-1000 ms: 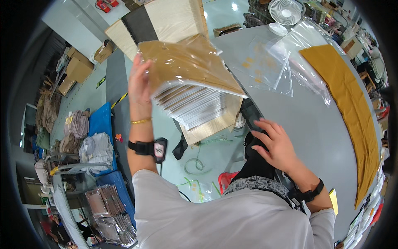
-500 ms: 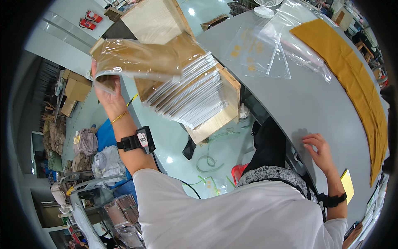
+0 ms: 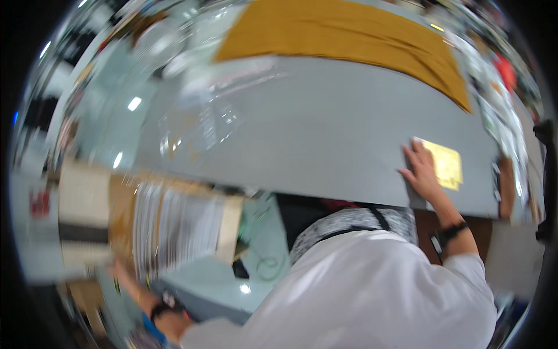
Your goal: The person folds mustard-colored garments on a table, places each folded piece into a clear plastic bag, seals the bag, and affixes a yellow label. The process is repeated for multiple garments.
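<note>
My left hand (image 3: 121, 270), smeared by motion, is at the near left edge of a wooden box (image 3: 230, 228). Its fingers cannot be made out. In the box, thin plastic-wrapped packages (image 3: 183, 227) stand packed in a row, with a brown one (image 3: 121, 212) at the left end. My right hand (image 3: 423, 172) rests on the grey table (image 3: 325, 134) with fingers spread, beside and touching the left edge of a small stack of yellow paper (image 3: 444, 164). Folded mustard cloth (image 3: 349, 32) lies along the table's far side.
Clear plastic bags (image 3: 200, 125) lie on the table's left part. A blurred white fan (image 3: 165, 49) stands at the far left. The wooden box sits against the table's near left edge. Loose green strapping (image 3: 268, 262) is on the floor.
My view has swung right toward the table. My left hand, which held a bagged brown cloth over the box, is now low beside it. My right hand has come to the yellow paper.
</note>
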The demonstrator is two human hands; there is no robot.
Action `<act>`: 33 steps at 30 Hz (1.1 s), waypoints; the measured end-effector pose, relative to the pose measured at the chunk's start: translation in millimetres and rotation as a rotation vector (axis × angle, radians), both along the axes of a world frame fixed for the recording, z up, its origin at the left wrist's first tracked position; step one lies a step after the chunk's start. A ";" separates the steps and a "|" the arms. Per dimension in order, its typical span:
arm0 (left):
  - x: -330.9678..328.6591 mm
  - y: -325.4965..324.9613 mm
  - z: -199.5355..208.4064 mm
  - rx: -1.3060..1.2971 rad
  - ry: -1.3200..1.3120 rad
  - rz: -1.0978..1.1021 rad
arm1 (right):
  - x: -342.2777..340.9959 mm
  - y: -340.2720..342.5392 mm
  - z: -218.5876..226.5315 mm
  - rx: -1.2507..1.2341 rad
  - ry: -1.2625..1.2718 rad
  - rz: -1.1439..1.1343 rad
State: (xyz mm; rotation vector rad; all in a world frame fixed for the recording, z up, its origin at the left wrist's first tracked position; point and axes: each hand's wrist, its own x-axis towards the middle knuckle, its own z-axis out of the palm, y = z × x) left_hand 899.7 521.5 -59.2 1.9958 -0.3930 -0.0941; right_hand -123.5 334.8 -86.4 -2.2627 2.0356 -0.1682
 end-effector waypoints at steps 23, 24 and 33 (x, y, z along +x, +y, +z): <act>-782.3 -526.7 -18.9 0.168 0.418 -1.673 | -326.7 -252.5 23.4 -0.002 -0.768 -0.567; -801.6 -546.1 -17.4 0.194 0.548 -1.654 | -332.5 -257.8 42.7 -0.153 -0.881 -0.477; -871.5 -604.6 -27.6 0.316 0.874 -1.516 | -322.0 -217.5 24.1 -0.179 -0.077 -0.132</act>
